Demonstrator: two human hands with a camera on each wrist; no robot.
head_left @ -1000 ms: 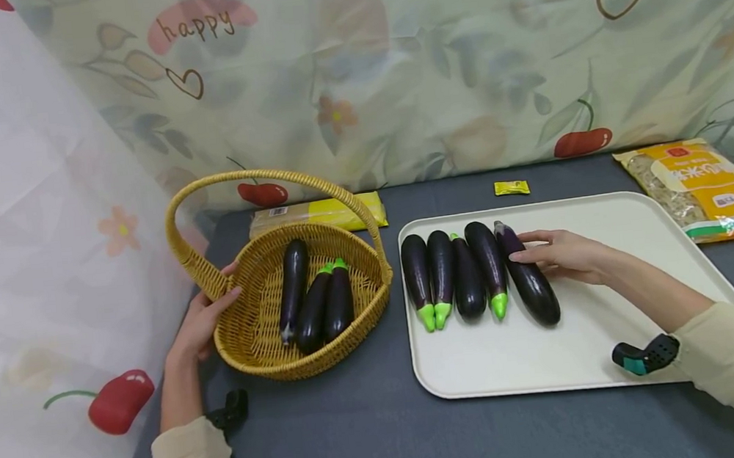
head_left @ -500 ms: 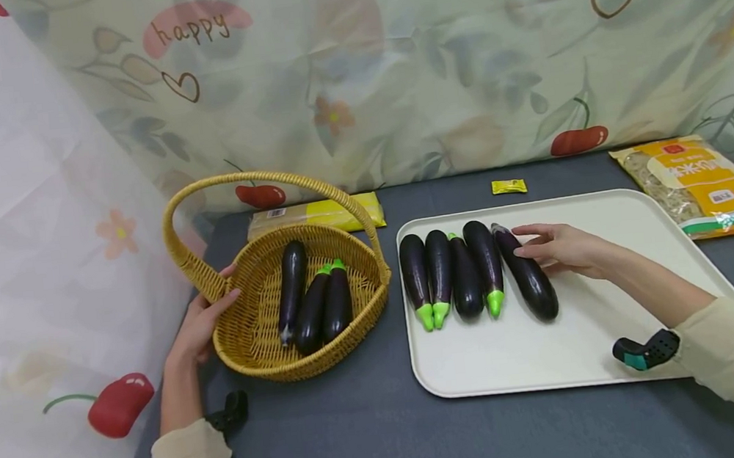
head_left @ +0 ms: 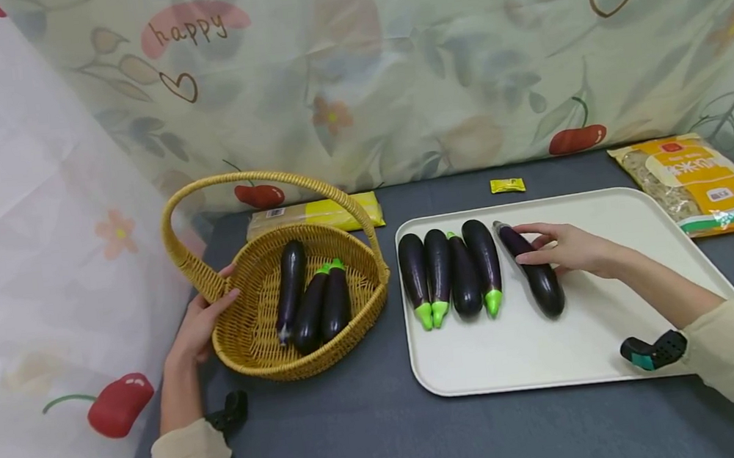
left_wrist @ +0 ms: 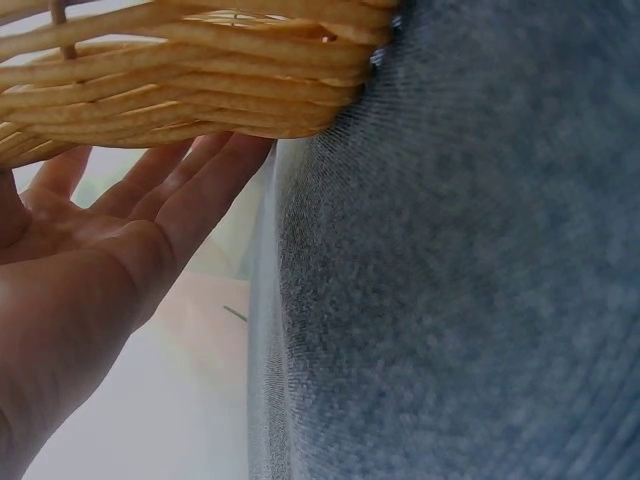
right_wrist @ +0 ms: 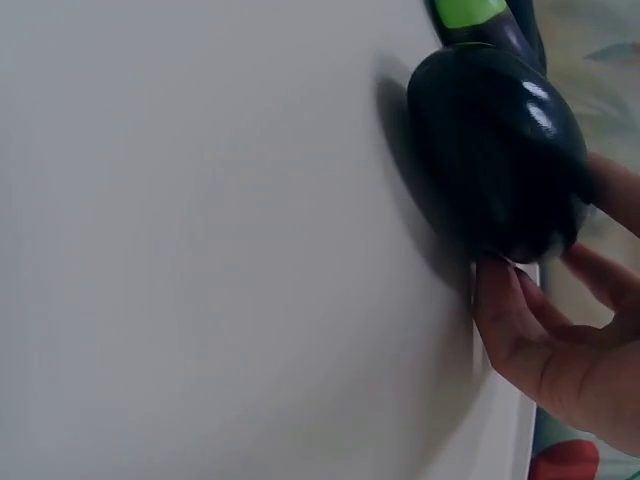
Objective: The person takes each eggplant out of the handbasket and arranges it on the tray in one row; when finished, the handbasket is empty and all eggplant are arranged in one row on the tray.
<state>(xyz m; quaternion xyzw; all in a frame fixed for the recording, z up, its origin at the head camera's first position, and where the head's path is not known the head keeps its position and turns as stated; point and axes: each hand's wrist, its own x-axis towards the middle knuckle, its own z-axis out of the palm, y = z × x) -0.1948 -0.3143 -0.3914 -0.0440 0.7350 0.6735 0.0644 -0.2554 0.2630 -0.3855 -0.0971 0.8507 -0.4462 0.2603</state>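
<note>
I count three eggplants (head_left: 312, 314) in one wicker basket (head_left: 240, 348), four more (head_left: 439, 266) lined up on one white tray (head_left: 499, 360), and an eighth eggplant (head_left: 543, 282) right by that row, on or just over the tray, can't tell. Right hand (head_left: 571, 248) has that one gripped, thumb opposite fingers. Left hand (head_left: 198, 325) holds the basket's side, thumb and fairly straight fingers spread.

"happy" (head_left: 188, 30) on the backdrop cloth (head_left: 407, 92); blurred white characters (head_left: 700, 168) on the orange bag (head_left: 698, 186)
</note>
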